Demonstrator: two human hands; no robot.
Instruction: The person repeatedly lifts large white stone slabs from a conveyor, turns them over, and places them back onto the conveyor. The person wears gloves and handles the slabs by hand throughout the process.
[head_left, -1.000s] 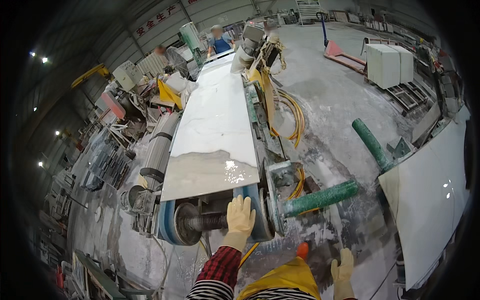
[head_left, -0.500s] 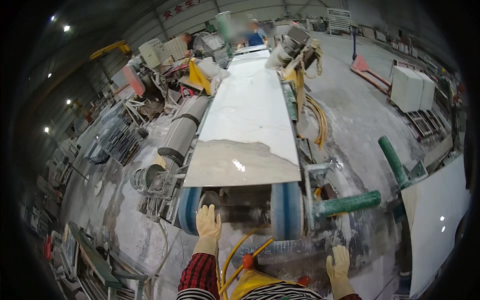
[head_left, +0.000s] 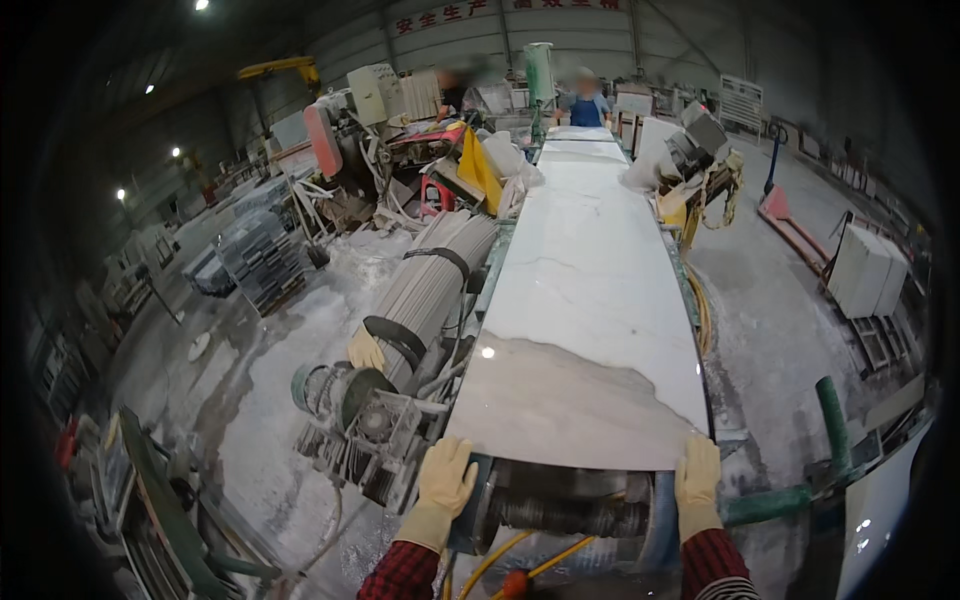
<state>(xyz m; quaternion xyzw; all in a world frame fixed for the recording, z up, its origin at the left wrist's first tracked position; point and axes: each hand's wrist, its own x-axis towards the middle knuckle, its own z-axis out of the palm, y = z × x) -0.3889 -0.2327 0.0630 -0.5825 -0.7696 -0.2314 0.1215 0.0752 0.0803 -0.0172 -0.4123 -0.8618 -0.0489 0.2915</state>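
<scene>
A long glossy stone slab (head_left: 600,280), white with a beige patch at its near end, lies on a roller conveyor and stretches away from me. Both my hands wear cream rubber gloves. At the slab's near left corner is my left hand (head_left: 446,482), its fingers extended over the blue belt (head_left: 474,505). My right hand (head_left: 697,482) rests at the near right corner, fingers stretched forward along the edge. Neither hand wraps around anything. Below the slab's front edge a dark roller (head_left: 565,498) shows between the belts.
A motor with gearbox (head_left: 375,420) and a bundle of grey strips (head_left: 435,275) stand left of the conveyor; a loose glove (head_left: 366,349) lies there. Green posts (head_left: 768,505) stick out at right beside another slab (head_left: 880,510). A person in blue (head_left: 587,108) stands at the far end.
My right hand has come up from the lower right to the slab's near right corner. My left hand has moved from before the roller to the left corner. The view has shifted.
</scene>
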